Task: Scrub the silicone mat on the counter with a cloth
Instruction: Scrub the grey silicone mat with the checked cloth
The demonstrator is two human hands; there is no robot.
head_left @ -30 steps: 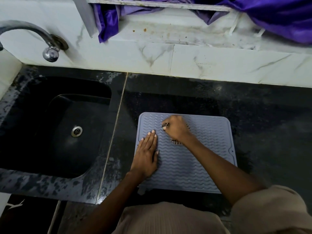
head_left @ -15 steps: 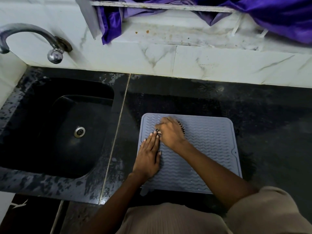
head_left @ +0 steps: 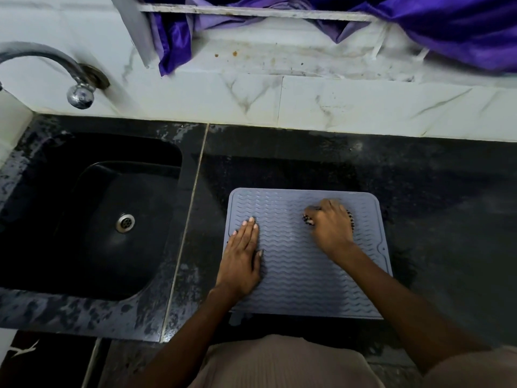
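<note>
The silicone mat (head_left: 302,264), grey with a wavy ribbed surface and a raised rim, lies flat on the dark bench (head_left: 436,219), its near edge close to the bench's front edge. The left hand (head_left: 242,256) lies palm down on the mat's left margin, fingers straight and held together, thumb out to the right; it presses on the mat and grips nothing. The right hand (head_left: 333,229) is to the right of the left hand and slightly farther from the person, over the mat's upper right area. Its grip is closed: the fingers are curled round the cloth (head_left: 308,219), a small bunched piece with a dark-and-light pattern, of which only bits show at the left of the knuckles and at the right side of the hand. The cloth is in contact with the mat beneath the right hand. Both forearms are bare, and a beige sleeve (head_left: 472,368) shows at the lower right. To the left of the left hand, past a pale seam in the bench, sits a black sink (head_left: 56,261) with a metal drain (head_left: 125,223) in its floor. A chrome tap (head_left: 56,65) projects from the white marbled wall (head_left: 335,107) above the sink. Purple fabric (head_left: 447,29) hangs along the ledge at the top, beyond both hands.
</note>
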